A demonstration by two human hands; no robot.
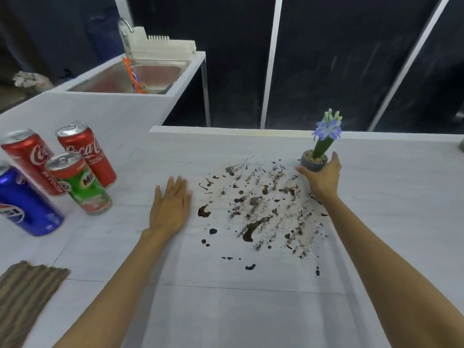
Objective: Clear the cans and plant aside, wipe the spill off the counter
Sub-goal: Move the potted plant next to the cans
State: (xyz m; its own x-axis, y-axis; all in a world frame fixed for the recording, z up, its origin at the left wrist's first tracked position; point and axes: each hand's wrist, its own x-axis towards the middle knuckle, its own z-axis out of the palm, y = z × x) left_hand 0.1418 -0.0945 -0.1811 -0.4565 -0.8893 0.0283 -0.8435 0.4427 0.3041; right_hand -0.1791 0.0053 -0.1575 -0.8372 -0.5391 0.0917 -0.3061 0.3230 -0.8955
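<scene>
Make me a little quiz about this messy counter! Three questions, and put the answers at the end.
1. True or false: the right hand grips the pot of the potted plant.
2. How many drink cans stand to the left of the spill? A) two B) four C) six
3. Fill the gap: the left hand lies flat, fingers straight, on the ____.

Key: 1 true. 2 B. 3 counter.
</scene>
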